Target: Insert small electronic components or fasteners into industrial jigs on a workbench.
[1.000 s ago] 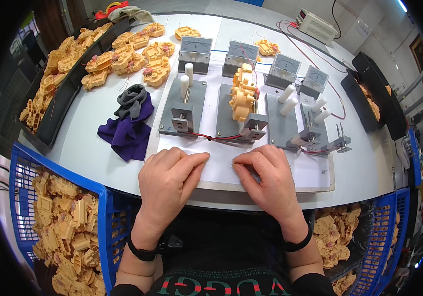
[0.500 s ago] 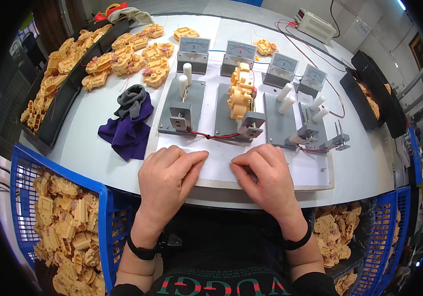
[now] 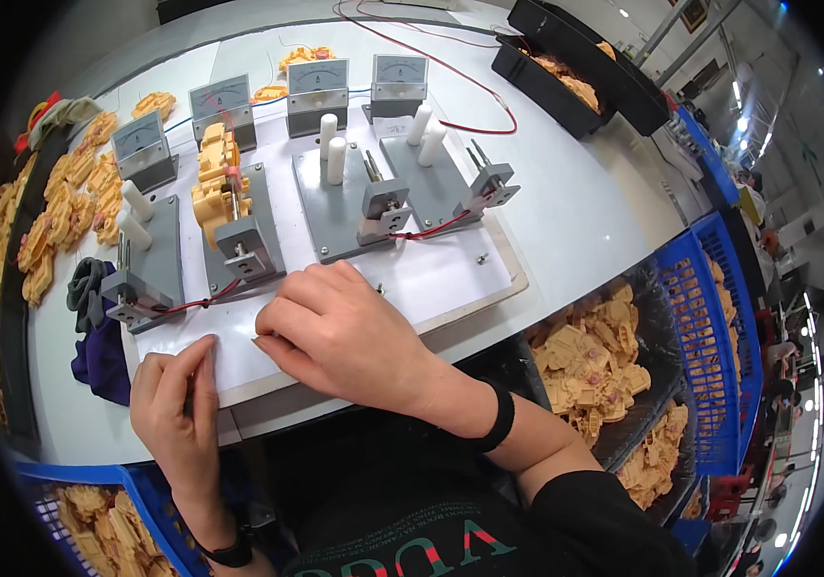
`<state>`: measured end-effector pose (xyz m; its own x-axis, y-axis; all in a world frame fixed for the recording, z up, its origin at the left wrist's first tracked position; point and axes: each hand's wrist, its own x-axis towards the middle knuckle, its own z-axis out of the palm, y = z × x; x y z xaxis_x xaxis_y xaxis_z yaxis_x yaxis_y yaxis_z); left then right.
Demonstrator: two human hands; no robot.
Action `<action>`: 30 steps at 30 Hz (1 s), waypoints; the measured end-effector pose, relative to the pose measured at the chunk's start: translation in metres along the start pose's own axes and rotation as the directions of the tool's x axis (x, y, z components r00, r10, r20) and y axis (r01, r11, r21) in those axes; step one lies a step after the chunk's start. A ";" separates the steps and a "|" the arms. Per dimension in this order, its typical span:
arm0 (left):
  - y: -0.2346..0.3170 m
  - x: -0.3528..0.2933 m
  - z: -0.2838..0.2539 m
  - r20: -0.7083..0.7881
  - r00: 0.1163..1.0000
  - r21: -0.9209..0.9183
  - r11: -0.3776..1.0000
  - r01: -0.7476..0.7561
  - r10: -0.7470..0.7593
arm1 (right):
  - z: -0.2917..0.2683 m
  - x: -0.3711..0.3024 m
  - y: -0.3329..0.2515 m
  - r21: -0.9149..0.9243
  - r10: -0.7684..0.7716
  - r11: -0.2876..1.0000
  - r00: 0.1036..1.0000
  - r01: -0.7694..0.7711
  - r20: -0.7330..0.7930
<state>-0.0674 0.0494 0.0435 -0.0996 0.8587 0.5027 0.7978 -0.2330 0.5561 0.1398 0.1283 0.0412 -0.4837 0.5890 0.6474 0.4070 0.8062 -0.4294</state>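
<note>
My left hand (image 3: 179, 413) is closed in a loose pinch at the front left edge of the white board (image 3: 441, 313), with nothing visible between the fingertips. My right hand (image 3: 345, 337) hovers over the board's front edge, fingers curled and thumb tucked in, also showing nothing held. Behind the hands stand several grey test stands; one stand (image 3: 268, 226) carries a yellow plastic gearbox (image 3: 208, 197) upright, which neither hand touches. A red and black wire pair (image 3: 205, 302) joins the two left stands. Analog needle meters (image 3: 318, 85) line up behind them.
Loose yellow gearboxes (image 3: 56, 219) lie at the left, near a purple cloth (image 3: 104, 361). Blue crates (image 3: 124, 481) flank me, and a bin of gearboxes (image 3: 590, 370) sits at the right. Black trays (image 3: 547, 91) stand at the back right.
The view has turned to the right, so the stands and meters sit further left. My hands remain pinched near the board's front edge, and the gearbox stays on its stand.
</note>
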 end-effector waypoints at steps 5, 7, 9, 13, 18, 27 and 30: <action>-0.001 -0.001 0.000 0.007 1.000 0.009 1.000 -0.004 0.004 | 0.000 -0.001 0.000 0.009 0.008 1.000 1.000 -0.008 0.007; -0.001 -0.002 -0.002 0.012 1.000 0.015 1.000 0.003 -0.003 | 0.001 -0.001 -0.001 0.012 0.015 1.000 1.000 -0.015 0.015; 0.000 -0.002 -0.002 0.015 1.000 0.019 1.000 0.002 -0.002 | 0.000 -0.001 -0.001 0.001 0.011 1.000 1.000 -0.011 0.017; -0.001 -0.002 -0.003 0.019 1.000 0.019 1.000 0.001 -0.002 | 0.000 -0.001 -0.001 0.008 0.015 1.000 1.000 -0.015 0.024; -0.001 -0.002 -0.002 0.015 1.000 0.024 1.000 0.004 -0.005 | 0.000 0.000 -0.002 0.005 0.025 1.000 0.999 -0.025 0.024; -0.005 -0.002 -0.004 0.040 0.997 0.019 0.998 -0.063 0.062 | 0.000 0.000 -0.002 -0.010 0.029 1.000 1.000 -0.029 0.010; -0.002 -0.002 -0.002 0.014 0.999 0.026 0.999 -0.038 0.037 | 0.000 0.000 -0.002 -0.010 0.027 1.000 1.000 -0.027 0.008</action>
<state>-0.0701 0.0480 0.0424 -0.0612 0.8558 0.5137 0.8164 -0.2532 0.5190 0.1389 0.1265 0.0417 -0.4785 0.6108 0.6309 0.4275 0.7896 -0.4402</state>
